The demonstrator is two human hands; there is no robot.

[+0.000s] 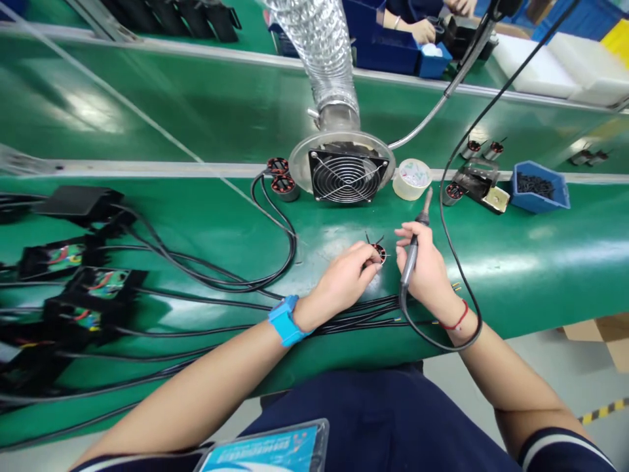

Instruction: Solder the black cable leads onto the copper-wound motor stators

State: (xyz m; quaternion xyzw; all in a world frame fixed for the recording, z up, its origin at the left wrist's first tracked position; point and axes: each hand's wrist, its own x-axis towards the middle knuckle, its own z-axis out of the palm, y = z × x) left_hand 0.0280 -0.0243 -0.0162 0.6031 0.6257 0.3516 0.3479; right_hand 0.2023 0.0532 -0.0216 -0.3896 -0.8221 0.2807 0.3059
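My left hand (344, 278) is closed around a small round motor stator (379, 251) with copper windings and thin black leads, holding it down on the green bench (196, 223). My right hand (426, 265) grips a soldering iron (415, 246) like a pen, its tip pointing up and away toward the tape roll. The iron's black cord (455, 196) loops round my right wrist and runs up to the back. A bundle of black wires (363, 313) lies under both wrists. A blue strap sits on my left wrist, a red string on my right.
A fume fan (346, 174) on a silver duct (324, 59) stands right behind the work. Beside it are a tape roll (411, 178), two more stators (281, 177), a blue bin of small black parts (538, 187) and a metal stand (479, 183). Circuit boards with black cables (88, 288) fill the left. Another person's hands (422, 27) work at the far bench.
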